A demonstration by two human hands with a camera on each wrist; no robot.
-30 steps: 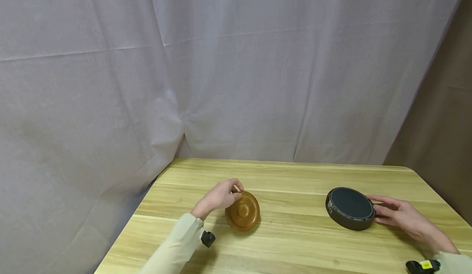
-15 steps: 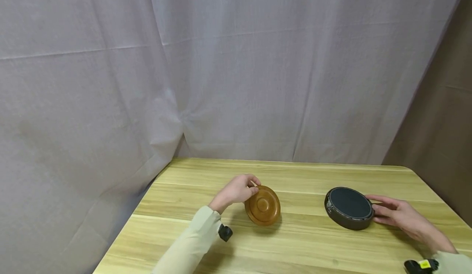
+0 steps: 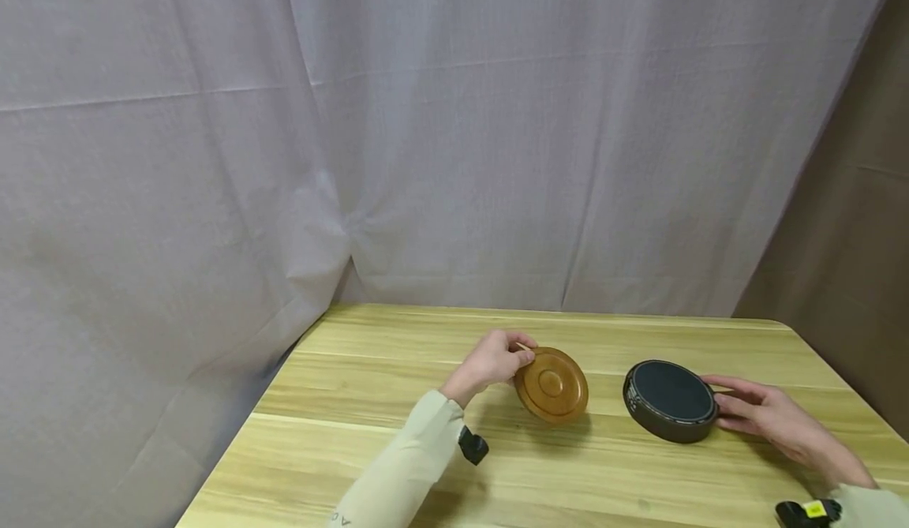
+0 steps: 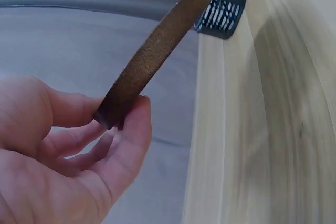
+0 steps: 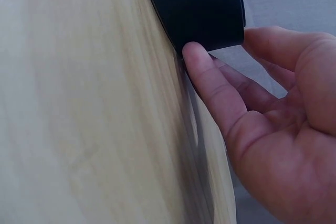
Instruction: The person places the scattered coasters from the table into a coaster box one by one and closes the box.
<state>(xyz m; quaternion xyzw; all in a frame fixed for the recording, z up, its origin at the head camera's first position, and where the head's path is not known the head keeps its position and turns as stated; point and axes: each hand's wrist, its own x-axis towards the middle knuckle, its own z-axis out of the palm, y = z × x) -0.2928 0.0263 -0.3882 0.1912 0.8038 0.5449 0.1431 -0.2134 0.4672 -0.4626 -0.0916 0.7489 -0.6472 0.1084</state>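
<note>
A brown, round wooden coaster point(image 3: 550, 386) with concentric rings is tilted above the tabletop. My left hand point(image 3: 495, 361) pinches its upper left edge between thumb and fingers, and the left wrist view shows the coaster point(image 4: 149, 56) edge-on. To its right a round black device point(image 3: 670, 402) with a flat dark top stands on the table, white markings along its left side. My right hand point(image 3: 774, 417) touches the right side of it with fairly straight fingers. Close up, fingertips point(image 5: 197, 52) press against the black side wall point(image 5: 202, 9); its far side is hidden.
The wooden table point(image 3: 398, 338) has light yellow-brown grain and ends at the back against a grey curtain point(image 3: 454, 157). A darker brown cloth point(image 3: 845, 220) hangs at the right. Black wrist cameras point(image 3: 473, 445) sit on both wrists.
My left hand has carried the coaster rightward and slightly up, closer to the black device, tilting it differently. The right hand and the device have stayed nearly still.
</note>
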